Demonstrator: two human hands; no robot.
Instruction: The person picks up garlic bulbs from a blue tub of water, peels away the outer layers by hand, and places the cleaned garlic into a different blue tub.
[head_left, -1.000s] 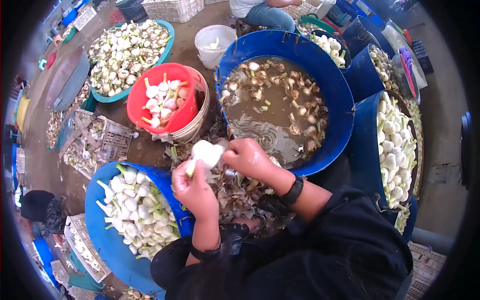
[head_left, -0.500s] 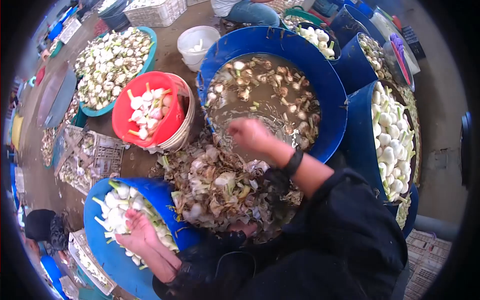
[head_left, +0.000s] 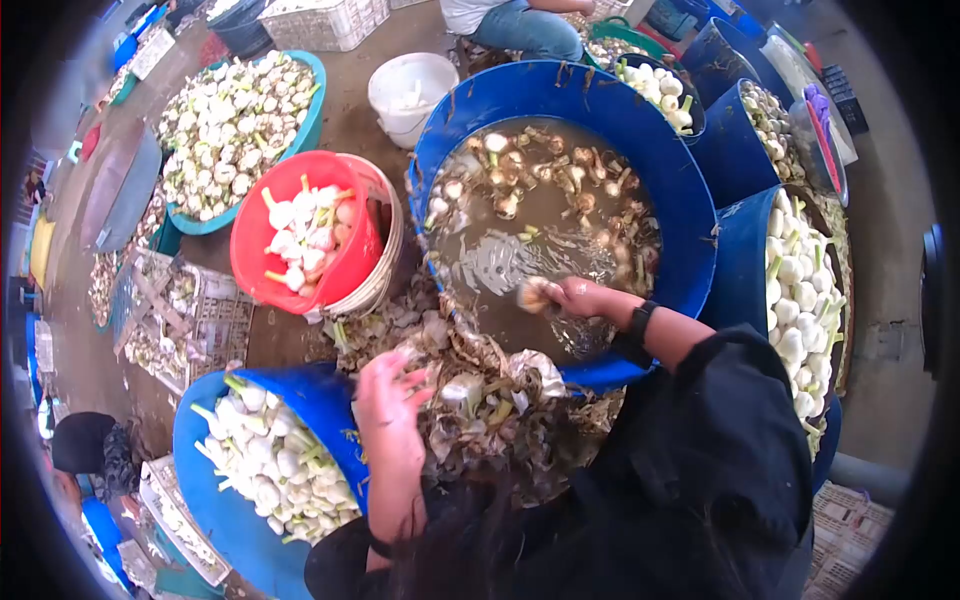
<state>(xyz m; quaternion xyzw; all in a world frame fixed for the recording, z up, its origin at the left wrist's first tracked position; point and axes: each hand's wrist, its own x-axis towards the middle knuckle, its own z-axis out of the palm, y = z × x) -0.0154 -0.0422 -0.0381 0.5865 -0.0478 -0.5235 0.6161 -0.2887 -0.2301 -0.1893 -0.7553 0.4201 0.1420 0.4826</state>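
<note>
Hands | left hand spread, empty, over peels | right hand gripping bulb over tub

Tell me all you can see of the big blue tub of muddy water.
The big blue tub looks like plastic, round and upright on the ground. It holds brown, rippled water with dirty bulbs and stalks floating, mostly at the far side. The right hand reaches over its near rim, gripping a bulb at the water. A heap of peelings lies against its near wall.
</note>
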